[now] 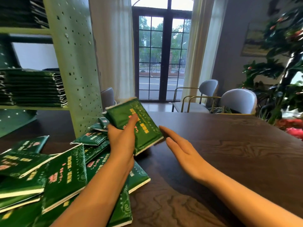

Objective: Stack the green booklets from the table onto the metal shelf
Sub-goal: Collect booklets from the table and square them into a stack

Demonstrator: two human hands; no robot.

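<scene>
The left hand grips a green booklet. The thumb lies on the front cover and the other fingers curl round behind it. The booklet is up in the air and tilted, with its top end pointing away to the left. It looks thick, so I cannot tell if it is 1 booklet or more.

Just to the right of the grip is the right hand. It is flat and holds nothing, with its fingers straight. The fingertips are very close to the booklet's near right corner, but I cannot tell if they touch it.

Below the grip and to its left, a messy pile of loose booklets lies on the dark wooden table. The left arm passes over part of the pile.

Up and to the left of the grip stands the metal shelf, pale green with little holes in its post. A neat stack of green booklets sits on a board there, and a higher stack is on the board above.

Far behind the grip is a tall glass door. To the right of it are 2 grey chairs and a leafy plant.
</scene>
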